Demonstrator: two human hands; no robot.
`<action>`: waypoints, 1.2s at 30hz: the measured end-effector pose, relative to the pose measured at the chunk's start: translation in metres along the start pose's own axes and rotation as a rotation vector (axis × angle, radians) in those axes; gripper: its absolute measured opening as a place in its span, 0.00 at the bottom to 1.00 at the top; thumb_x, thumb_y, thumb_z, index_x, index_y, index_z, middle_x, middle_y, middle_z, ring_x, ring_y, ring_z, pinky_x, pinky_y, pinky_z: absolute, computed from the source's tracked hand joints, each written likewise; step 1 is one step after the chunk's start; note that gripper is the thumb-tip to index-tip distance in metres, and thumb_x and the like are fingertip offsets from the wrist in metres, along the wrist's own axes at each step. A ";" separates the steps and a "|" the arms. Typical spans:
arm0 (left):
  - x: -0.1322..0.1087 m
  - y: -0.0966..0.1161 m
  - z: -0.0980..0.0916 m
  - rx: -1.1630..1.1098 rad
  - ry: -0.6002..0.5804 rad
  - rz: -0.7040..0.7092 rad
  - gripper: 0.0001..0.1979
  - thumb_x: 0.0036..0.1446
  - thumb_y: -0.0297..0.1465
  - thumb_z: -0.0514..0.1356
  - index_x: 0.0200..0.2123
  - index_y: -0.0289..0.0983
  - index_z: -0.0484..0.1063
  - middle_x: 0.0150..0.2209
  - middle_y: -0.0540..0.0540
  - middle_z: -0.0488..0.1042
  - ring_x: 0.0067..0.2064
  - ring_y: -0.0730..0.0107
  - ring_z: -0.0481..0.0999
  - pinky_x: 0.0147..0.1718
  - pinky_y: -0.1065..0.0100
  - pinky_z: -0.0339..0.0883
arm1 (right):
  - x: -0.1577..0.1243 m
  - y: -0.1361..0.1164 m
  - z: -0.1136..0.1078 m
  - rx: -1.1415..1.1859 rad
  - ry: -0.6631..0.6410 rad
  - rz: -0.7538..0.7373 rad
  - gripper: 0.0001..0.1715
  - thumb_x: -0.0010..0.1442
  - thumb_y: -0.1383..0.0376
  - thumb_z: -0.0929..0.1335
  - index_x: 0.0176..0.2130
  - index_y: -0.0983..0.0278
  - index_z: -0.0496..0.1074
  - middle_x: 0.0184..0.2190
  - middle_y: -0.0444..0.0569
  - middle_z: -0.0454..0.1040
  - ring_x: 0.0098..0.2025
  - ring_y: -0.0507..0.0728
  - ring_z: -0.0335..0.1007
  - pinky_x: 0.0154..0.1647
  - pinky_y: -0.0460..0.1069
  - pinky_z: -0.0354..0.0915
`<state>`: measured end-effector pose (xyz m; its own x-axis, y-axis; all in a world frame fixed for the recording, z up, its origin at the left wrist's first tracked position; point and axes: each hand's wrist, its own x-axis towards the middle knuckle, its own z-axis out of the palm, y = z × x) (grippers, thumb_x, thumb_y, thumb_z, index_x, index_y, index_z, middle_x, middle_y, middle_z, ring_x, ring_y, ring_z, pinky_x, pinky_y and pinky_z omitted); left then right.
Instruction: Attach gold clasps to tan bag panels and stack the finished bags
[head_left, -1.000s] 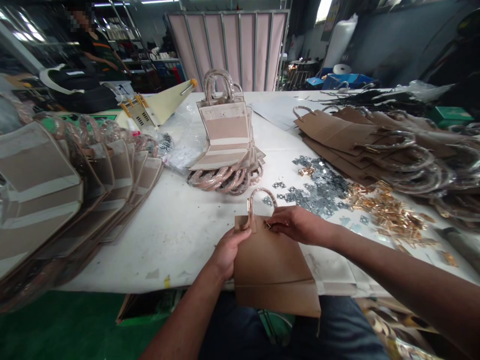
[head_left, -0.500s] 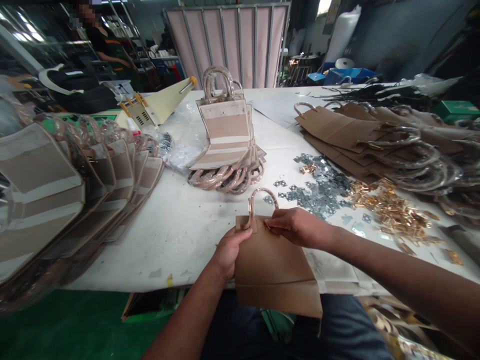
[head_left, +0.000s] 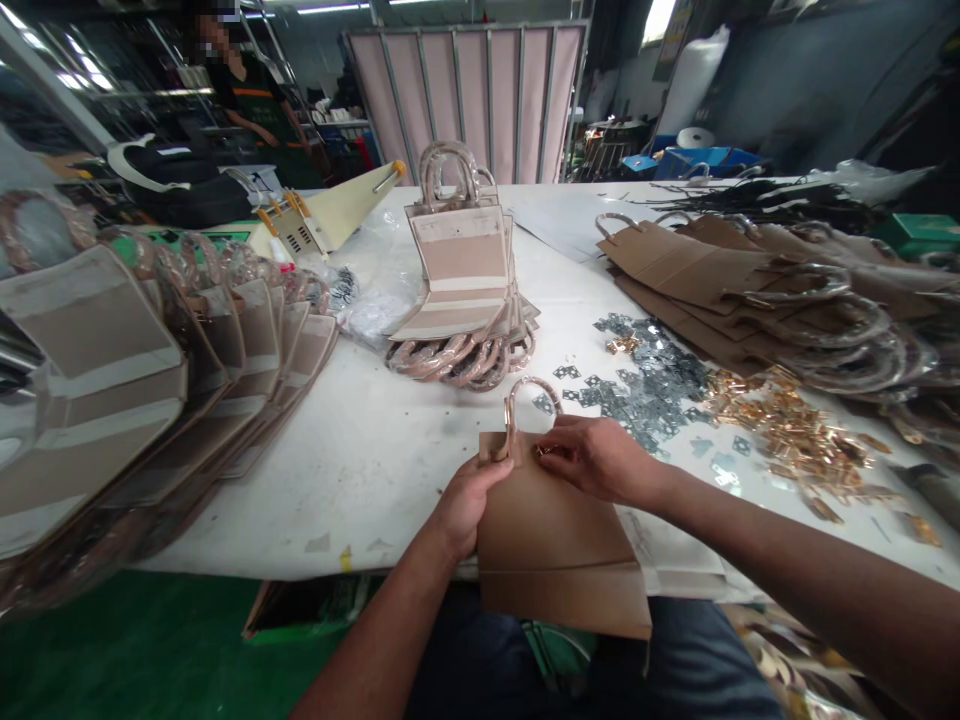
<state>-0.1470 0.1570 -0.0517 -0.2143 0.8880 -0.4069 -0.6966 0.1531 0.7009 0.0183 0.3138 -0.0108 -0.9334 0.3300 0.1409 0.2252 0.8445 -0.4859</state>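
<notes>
A brown handbag panel (head_left: 559, 530) hangs partly over the table's front edge, with a plastic-wrapped handle (head_left: 534, 385) arching from its top. My left hand (head_left: 469, 500) grips the panel's left side, thumb on the front near the handle's base. At the panel's upper edge, my right hand (head_left: 596, 455) pinches a small gold metal fitting (head_left: 541, 450) against the brown surface, beside the handle's right end. The fingers cover most of that fitting. Right of the hands lie thin grey metal plates (head_left: 649, 385) and a heap of gold fittings (head_left: 795, 430).
Beige-lined panels with wrapped handles are stacked at the left (head_left: 90, 320) and centre (head_left: 461, 250). More brown panels (head_left: 690, 260) pile up at the right. A cream tool with an orange tip (head_left: 345, 210) lies behind. Beyond the table stands a person in an apron (head_left: 262, 110).
The whole view has shifted slightly, moving things a little to the right. My hands keep their hold on the panel; the right fingers have curled slightly at the gold fitting.
</notes>
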 end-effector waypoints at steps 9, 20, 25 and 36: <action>-0.001 -0.001 0.000 0.018 0.016 0.013 0.21 0.51 0.33 0.72 0.47 0.30 0.80 0.37 0.36 0.84 0.38 0.50 0.85 0.42 0.57 0.76 | -0.001 -0.011 0.008 -0.214 -0.038 0.027 0.11 0.68 0.67 0.69 0.31 0.62 0.75 0.33 0.45 0.73 0.30 0.52 0.68 0.31 0.48 0.52; -0.003 -0.003 -0.002 0.022 -0.012 0.031 0.18 0.54 0.32 0.70 0.47 0.30 0.80 0.37 0.37 0.85 0.36 0.54 0.84 0.38 0.62 0.75 | 0.006 -0.022 -0.009 -0.322 -0.201 -0.021 0.14 0.70 0.68 0.67 0.32 0.63 0.76 0.34 0.48 0.75 0.31 0.54 0.71 0.30 0.48 0.55; -0.001 -0.003 -0.002 0.029 -0.020 0.036 0.15 0.53 0.31 0.70 0.44 0.30 0.80 0.37 0.37 0.85 0.34 0.56 0.84 0.38 0.62 0.75 | 0.010 -0.036 -0.001 -0.515 -0.264 0.030 0.11 0.69 0.71 0.65 0.39 0.64 0.78 0.37 0.51 0.78 0.32 0.57 0.74 0.29 0.49 0.54; -0.001 -0.005 -0.004 0.038 -0.039 0.029 0.18 0.50 0.32 0.71 0.45 0.30 0.80 0.39 0.36 0.85 0.37 0.53 0.85 0.39 0.61 0.75 | 0.011 -0.017 -0.030 -0.251 -0.354 -0.123 0.10 0.71 0.72 0.66 0.40 0.64 0.77 0.39 0.49 0.75 0.38 0.54 0.74 0.38 0.45 0.62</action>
<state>-0.1462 0.1533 -0.0569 -0.2066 0.9084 -0.3634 -0.6635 0.1429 0.7344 0.0129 0.3162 0.0249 -0.9858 0.0927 -0.1400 0.1262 0.9590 -0.2536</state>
